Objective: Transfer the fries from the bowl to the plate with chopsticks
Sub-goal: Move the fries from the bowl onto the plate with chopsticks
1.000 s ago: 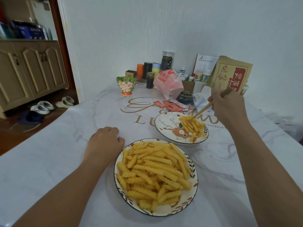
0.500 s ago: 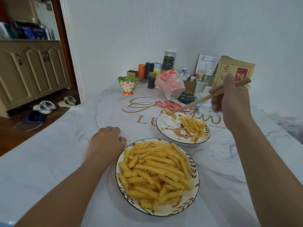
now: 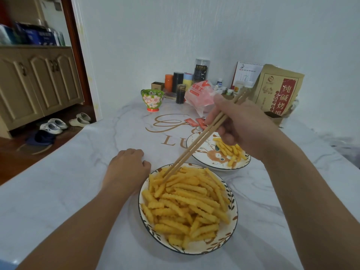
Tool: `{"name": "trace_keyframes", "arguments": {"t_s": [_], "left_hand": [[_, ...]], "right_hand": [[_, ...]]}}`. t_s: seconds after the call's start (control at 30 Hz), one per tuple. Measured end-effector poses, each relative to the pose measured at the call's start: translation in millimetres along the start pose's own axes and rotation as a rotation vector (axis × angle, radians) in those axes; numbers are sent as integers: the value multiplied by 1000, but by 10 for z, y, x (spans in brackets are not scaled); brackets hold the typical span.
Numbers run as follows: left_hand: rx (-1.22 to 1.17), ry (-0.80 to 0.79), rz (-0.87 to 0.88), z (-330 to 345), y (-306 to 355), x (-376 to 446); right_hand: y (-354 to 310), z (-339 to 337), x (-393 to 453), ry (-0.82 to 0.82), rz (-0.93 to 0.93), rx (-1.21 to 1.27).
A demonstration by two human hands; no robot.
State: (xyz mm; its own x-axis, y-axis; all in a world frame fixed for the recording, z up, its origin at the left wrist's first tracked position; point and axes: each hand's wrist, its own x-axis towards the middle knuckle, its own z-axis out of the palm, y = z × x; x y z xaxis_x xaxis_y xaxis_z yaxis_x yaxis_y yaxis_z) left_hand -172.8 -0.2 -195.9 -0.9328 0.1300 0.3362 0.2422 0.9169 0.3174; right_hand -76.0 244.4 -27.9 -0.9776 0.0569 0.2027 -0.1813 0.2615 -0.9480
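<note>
Progress: early; most fries [image 3: 187,199] heap the bowl [image 3: 232,227].
Done: a small pile lies on the plate [image 3: 202,151], just beyond the bowl.
Right hand [image 3: 245,125]: fingers grip chopsticks [image 3: 196,145], tips among fries at the bowl's far edge.
Left hand [image 3: 126,170]: loosely curled, empty, just left of the bowl.
Left: nearly the whole heap.

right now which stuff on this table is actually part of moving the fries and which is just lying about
In the job:
- bowl heaped with fries
- plate with a few fries on it
- chopsticks, tips in the bowl's fries
- right hand gripping them
- left hand beside the bowl

Lying about:
- floral cup
- pink bag
- brown pouch
- calendar
- red sachets
</note>
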Motion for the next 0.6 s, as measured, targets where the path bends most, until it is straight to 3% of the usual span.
{"name": "trace_keyframes", "arguments": {"t_s": [0.07,0.23,0.3,0.6], "left_hand": [[6,-3,-9,-3,-2,9],[3,-24,-20,-11,-1,30],[2,-33,-20,-28,-2,12],[-65,-79,-12,-145,40,-79]], "right_hand": [[-1,-42,7,67,-20,58],[90,-217,104,564,-83,192],[214,-271,99,689,-104,189],[943,-418,-506,937,-143,14]]}}
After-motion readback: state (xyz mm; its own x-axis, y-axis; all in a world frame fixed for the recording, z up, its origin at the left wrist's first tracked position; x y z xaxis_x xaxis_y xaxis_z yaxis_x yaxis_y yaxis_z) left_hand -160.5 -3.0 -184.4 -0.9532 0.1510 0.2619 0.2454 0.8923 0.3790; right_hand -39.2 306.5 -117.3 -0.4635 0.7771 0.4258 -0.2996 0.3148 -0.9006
